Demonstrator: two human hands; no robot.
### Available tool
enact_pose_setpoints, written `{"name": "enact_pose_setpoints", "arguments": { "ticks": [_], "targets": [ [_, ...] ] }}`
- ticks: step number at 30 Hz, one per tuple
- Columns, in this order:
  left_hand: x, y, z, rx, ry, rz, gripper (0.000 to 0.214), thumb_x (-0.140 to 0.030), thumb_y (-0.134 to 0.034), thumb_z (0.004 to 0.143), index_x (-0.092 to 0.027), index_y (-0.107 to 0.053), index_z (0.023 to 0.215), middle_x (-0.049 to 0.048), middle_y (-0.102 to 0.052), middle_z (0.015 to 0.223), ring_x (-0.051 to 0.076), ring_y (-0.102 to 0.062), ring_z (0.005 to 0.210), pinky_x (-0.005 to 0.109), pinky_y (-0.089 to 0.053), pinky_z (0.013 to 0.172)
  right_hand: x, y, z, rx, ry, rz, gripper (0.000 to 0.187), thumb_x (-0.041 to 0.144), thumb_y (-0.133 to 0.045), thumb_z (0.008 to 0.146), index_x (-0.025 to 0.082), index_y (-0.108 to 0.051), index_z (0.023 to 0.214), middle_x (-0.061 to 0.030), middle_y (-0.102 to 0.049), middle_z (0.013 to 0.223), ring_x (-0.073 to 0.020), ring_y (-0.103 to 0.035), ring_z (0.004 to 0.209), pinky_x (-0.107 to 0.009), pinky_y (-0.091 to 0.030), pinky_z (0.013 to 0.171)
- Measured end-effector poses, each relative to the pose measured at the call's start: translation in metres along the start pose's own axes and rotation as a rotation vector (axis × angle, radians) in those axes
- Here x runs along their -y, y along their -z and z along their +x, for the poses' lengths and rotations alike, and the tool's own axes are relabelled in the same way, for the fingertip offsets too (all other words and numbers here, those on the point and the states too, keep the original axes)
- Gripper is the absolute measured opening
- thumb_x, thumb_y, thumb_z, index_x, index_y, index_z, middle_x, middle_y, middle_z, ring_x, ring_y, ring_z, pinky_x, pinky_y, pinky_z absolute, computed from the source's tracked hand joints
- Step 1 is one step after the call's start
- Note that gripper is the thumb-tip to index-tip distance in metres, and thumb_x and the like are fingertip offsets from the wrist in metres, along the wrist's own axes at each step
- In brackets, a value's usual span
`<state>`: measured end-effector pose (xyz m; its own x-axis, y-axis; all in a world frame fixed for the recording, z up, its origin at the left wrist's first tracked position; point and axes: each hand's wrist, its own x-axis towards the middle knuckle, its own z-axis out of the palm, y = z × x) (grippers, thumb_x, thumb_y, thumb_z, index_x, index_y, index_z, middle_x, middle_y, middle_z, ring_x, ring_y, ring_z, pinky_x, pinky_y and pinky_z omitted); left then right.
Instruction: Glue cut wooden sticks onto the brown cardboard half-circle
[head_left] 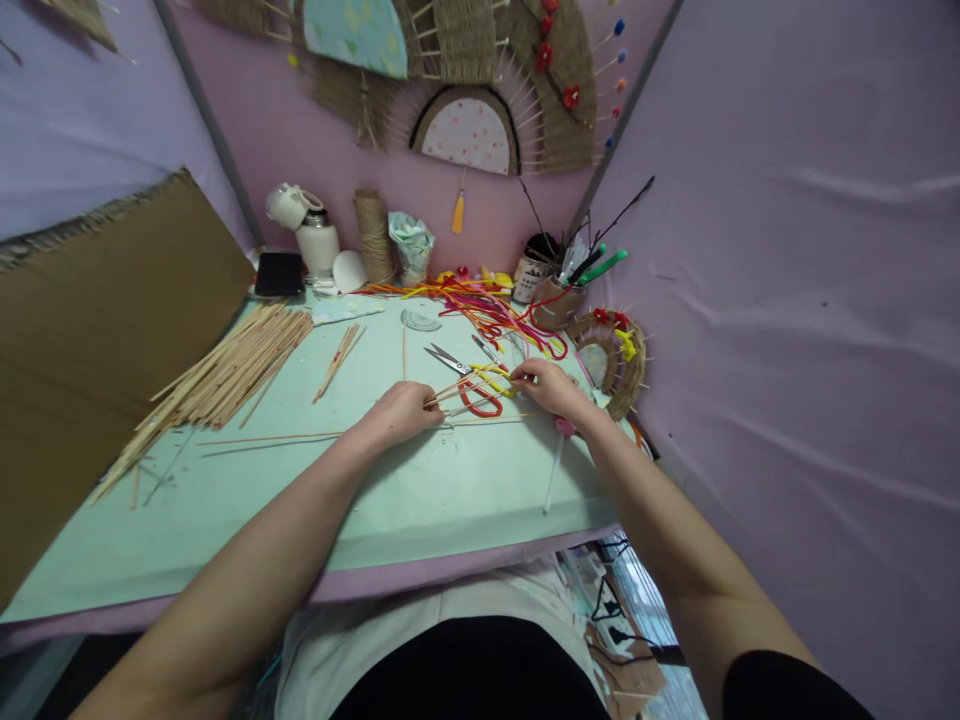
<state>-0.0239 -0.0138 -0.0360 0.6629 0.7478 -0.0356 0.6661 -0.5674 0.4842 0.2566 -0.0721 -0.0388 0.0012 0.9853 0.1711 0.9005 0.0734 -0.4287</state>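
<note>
The pale green desk (pixel 450 505) stands inside lilac cloth walls (pixel 787 300); beside the scissors (pixel 463 369), the left hand (pixel 405 412) has fingers closed around thin sticks (pixel 452 389); the right hand (pixel 551 386) pinches their right ends, its fingertips partly hidden; the far woven hangings (pixel 466 45) are cut off above.

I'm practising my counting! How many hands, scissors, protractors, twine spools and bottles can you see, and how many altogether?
Hands: 2 (left hand, right hand)
Scissors: 1 pair
Protractor: 1
Twine spool: 1
Bottle: 1
Total: 6
</note>
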Motion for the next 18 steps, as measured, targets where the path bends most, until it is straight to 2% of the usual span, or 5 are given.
{"name": "enact_pose_setpoints", "arguments": {
  "ticks": [6,10,18],
  "targets": [
    [0.003,0.000,0.001,-0.001,-0.008,-0.004,0.020,-0.030,-0.052,0.073,-0.018,-0.067,0.070,0.0048,-0.064,0.068,0.018,-0.055,0.066,0.028,-0.034,0.060,0.002,-0.007,0.002,-0.001,0.117,0.056,0.011,0.013,-0.065,0.083,0.019,-0.075,0.085,-0.0059,-0.068,0.089,-0.0169,-0.061,0.083,-0.028,-0.046,0.079],
    [0.002,0.000,0.001,0.008,0.001,0.000,0.020,-0.030,-0.053,0.074,-0.017,-0.068,0.071,0.0048,-0.064,0.068,0.018,-0.056,0.066,0.028,-0.035,0.060,0.006,-0.015,0.007,0.064,0.176,0.070,0.004,0.017,-0.071,0.080,0.019,-0.074,0.079,-0.0054,-0.068,0.085,-0.0184,-0.060,0.085,-0.030,-0.044,0.079],
    [0.000,-0.003,0.002,-0.016,0.005,-0.011,0.021,-0.029,-0.054,0.074,-0.017,-0.071,0.074,0.0065,-0.068,0.073,0.020,-0.058,0.070,0.028,-0.036,0.062,0.003,-0.017,0.005,0.087,0.232,0.069,0.006,0.015,-0.070,0.081,0.018,-0.072,0.076,-0.0031,-0.064,0.077,-0.0169,-0.056,0.078,-0.028,-0.042,0.076]
  ]
}}
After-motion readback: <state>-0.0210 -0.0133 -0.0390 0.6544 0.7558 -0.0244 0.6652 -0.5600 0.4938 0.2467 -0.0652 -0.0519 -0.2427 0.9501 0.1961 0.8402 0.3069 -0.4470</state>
